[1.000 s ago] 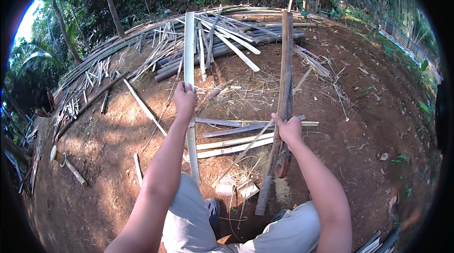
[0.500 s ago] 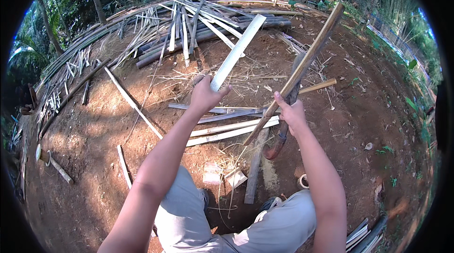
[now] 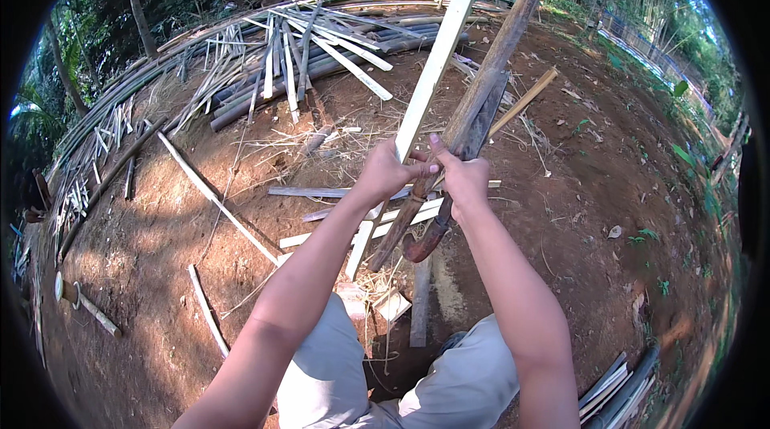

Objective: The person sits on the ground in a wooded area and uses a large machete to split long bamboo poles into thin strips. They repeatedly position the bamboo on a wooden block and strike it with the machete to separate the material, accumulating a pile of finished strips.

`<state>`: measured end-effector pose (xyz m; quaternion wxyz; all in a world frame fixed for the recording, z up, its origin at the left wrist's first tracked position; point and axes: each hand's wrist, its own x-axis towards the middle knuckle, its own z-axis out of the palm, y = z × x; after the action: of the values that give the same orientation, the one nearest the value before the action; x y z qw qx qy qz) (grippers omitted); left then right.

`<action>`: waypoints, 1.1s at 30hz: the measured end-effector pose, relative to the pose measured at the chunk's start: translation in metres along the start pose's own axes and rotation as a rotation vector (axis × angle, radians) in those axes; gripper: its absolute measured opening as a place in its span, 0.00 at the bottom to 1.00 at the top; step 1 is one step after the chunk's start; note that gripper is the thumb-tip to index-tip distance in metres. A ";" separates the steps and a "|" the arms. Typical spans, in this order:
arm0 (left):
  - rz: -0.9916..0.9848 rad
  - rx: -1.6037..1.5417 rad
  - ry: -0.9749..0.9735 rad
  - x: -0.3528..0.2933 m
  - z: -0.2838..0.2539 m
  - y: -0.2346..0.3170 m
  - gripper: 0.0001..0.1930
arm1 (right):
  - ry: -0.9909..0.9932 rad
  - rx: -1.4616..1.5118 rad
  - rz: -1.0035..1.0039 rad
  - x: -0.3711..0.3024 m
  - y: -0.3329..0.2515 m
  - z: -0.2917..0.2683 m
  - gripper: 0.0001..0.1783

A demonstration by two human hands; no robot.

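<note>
My left hand (image 3: 385,171) is closed around a long pale split-bamboo strip (image 3: 437,60), which stands up and leans slightly right, its lower end between my forearms. In my right hand (image 3: 467,176) I grip a longer brown bamboo strip (image 3: 501,36) together with a machete. The machete's dark blade (image 3: 486,120) lies along the brown strip, and its curved brown handle (image 3: 425,243) points down toward my knees. The two hands are side by side, fingers nearly touching. A thin yellowish strip (image 3: 525,100) juts out behind the blade; whether I hold it is hidden.
Several bamboo strips (image 3: 309,192) lie on the brown soil beneath my hands. Farther off is a large heap of poles and split bamboo (image 3: 321,68). A long pole (image 3: 216,198) lies at left, near a short stick (image 3: 100,321). More strips (image 3: 618,389) lie at lower right.
My hands have come together. The pale strip has risen and become more upright, and the brown strip and machete have moved left with my right hand. The view has shifted slightly.
</note>
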<state>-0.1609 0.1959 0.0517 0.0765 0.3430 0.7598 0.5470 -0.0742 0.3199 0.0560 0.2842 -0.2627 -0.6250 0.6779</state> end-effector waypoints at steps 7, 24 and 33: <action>-0.091 -0.179 -0.027 -0.004 0.015 0.003 0.13 | -0.005 -0.005 -0.058 0.006 0.010 -0.011 0.25; -0.121 -0.248 -0.036 -0.001 0.013 -0.001 0.18 | -0.042 0.031 -0.073 0.022 0.030 -0.026 0.23; -0.085 -0.063 0.145 0.003 0.024 -0.023 0.14 | 0.077 -0.264 -0.334 0.016 0.029 -0.021 0.17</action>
<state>-0.1612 0.2121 0.0229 0.0552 0.2672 0.7597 0.5902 -0.0726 0.3443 0.0259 0.3793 -0.2163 -0.7319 0.5231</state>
